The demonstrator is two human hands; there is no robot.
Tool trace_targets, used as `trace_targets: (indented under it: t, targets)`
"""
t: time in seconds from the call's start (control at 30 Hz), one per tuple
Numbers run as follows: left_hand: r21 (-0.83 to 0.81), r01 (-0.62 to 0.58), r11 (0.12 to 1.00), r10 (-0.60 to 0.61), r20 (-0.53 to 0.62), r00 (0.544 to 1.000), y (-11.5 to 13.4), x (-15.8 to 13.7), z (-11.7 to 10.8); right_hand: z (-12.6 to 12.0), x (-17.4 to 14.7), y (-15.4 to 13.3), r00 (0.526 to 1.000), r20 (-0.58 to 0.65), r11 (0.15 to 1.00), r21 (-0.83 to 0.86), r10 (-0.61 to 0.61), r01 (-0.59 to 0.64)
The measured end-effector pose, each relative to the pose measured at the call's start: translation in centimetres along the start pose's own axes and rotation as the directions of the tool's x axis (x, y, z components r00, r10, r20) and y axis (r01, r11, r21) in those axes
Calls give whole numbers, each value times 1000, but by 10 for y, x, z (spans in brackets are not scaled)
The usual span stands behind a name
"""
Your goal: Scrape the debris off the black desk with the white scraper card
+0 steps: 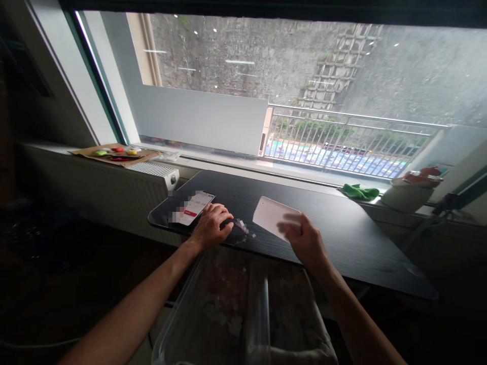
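My right hand [310,241] grips a thin, translucent white plastic scraper [268,215] by its right end, and some fingers show as shadows through it. The scraper is tilted above the black table [323,213]. Near the table's front edge, my left hand [213,225] is palm down with bent fingers, thumb apart, and nothing visible in it. Just right of its fingertips lie small clear and whitish scraps [242,226]. A phone [196,208] with a lit screen lies just beyond my left hand. Below the table edge stands a clear plastic bin [182,314] with scraps inside.
A vertical divider [259,304] splits the bin. At the left, cardboard [140,158] with colourful items lies on the radiator [152,172]. A green cloth [359,191] and a pale bag [407,195] sit on the sill at the right. A large window runs behind the table.
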State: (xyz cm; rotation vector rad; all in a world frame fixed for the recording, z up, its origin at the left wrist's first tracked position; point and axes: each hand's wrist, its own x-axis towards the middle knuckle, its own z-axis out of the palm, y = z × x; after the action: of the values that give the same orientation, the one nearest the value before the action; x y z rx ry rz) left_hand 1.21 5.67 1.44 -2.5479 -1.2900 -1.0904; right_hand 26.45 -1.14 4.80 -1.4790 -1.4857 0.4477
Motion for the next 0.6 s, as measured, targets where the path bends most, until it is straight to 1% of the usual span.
trace_targets:
  t: [0.13, 0.2, 0.23, 0.3, 0.37, 0.4, 0.47, 0.5, 0.53, 0.57, 0.6]
  targets:
    - [-10, 3, 1000, -3, -4, 1000, 0, 0, 0, 5, 3, 20, 996, -45, 996, 27, 82, -81]
    - [-13, -1, 1000, 1, -9, 1000, 0, 0, 0, 5, 11, 28, 990, -38, 990, 11, 139, -138]
    - [-14, -2, 1000, 2, -12, 1000, 0, 0, 0, 2, 15, 31, 986, -19, 986, -21, 168, -168]
    - [-17, -1, 1000, 0, -15, 1000, 0, 0, -1, -9, 20, 30, 979, 12, 969, -150, 202, -198]
    - [-18, 2, 1000, -3, -15, 1000, 1, 1, -1, -27, 16, 24, 983, 20, 931, -326, 181, -165]
    - [-17, 2, 1000, -3, -15, 1000, 1, 1, -1, -36, 9, 19, 990, 18, 898, -423, 143, -123]
    - [-10, -3, 1000, 3, -20, 1000, 0, 1, -1, -52, -11, 9, 986, 91, 814, -578, 139, -61]
    - [-6, -8, 1000, 8, -22, 1000, 0, 0, 0, -57, -25, 5, 973, 152, 766, -642, 175, -38]
    - [-1, -14, 1000, 14, -25, 1000, -1, 0, 0, -59, -39, 2, 945, 235, 709, -705, 228, 4]
    - [3, -20, 1000, 20, -26, 999, -1, 0, 0, -59, -52, 1, 905, 315, 652, -756, 285, 58]
    - [7, -23, 1000, 23, -27, 999, -1, 0, 0, -58, -65, 3, 870, 370, 607, -787, 326, 107]
